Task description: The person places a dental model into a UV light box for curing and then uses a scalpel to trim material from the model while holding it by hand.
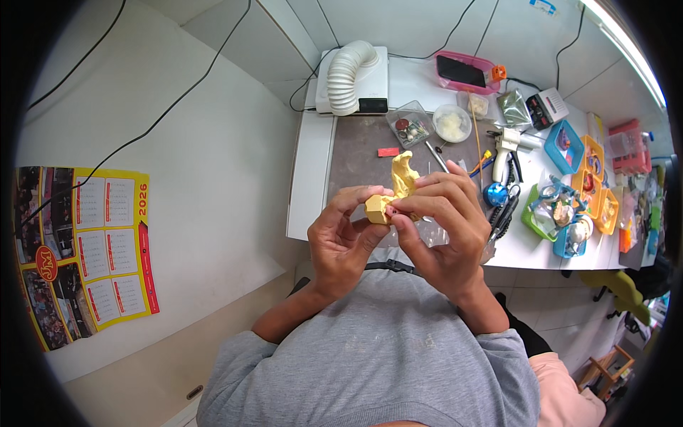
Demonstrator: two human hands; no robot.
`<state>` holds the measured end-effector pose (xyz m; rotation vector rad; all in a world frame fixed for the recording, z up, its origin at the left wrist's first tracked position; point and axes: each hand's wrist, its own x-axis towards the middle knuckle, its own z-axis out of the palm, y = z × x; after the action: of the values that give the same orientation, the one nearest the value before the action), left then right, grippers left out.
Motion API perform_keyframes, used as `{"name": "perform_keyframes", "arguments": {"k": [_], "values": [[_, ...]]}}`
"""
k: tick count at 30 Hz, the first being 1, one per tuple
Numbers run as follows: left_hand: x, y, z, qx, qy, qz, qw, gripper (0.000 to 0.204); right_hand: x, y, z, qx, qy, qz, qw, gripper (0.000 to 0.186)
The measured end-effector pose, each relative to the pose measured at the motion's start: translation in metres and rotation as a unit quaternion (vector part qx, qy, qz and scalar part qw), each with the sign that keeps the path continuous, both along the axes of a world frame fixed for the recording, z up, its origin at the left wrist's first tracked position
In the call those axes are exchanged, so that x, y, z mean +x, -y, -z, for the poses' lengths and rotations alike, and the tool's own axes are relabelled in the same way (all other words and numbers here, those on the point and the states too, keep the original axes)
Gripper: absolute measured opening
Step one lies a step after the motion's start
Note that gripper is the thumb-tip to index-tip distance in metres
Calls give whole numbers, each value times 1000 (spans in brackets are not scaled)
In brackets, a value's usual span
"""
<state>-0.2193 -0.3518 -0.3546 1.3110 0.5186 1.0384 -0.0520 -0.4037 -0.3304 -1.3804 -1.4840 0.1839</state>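
Both hands meet over the near edge of the bench, around a yellow plaster dental cast (404, 175). Its curved arch rises away from me, and its blocky end lies between my hands. My left hand (340, 238) grips that block with thumb and fingertips. From the other side, my right hand (452, 224) closes its thumb and fingers at the cast's middle. A small dark pinkish spot shows beside the right fingertips; I cannot make out what it is. Part of the cast is hidden behind the fingers.
Beyond my hands are a red block (388, 152), a clear box of small parts (411, 122) and a round tub (452, 124). A white hose unit (353, 78) stands at the back left. Handheld tools (506, 153) and coloured baskets (562, 146) are on the right.
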Motion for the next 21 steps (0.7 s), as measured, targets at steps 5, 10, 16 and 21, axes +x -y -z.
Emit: {"name": "perform_keyframes", "arguments": {"k": [5, 10, 16, 21], "values": [[2, 0, -3, 0, 1, -3, 1000, 42, 1, 0, 1, 0, -8, -4, 1000, 19], [2, -1, -2, 0, -2, -3, 1000, 42, 2, 0, -1, -6, 1, -5, 1000, 20], [2, -1, -5, 8, -13, -9, 1000, 45, 1, 0, -3, -13, -30, 4, 999, 25], [0, -1, -3, -6, -8, -8, 1000, 45, 2, -1, -2, 6, -8, -23, 1000, 25]]}}
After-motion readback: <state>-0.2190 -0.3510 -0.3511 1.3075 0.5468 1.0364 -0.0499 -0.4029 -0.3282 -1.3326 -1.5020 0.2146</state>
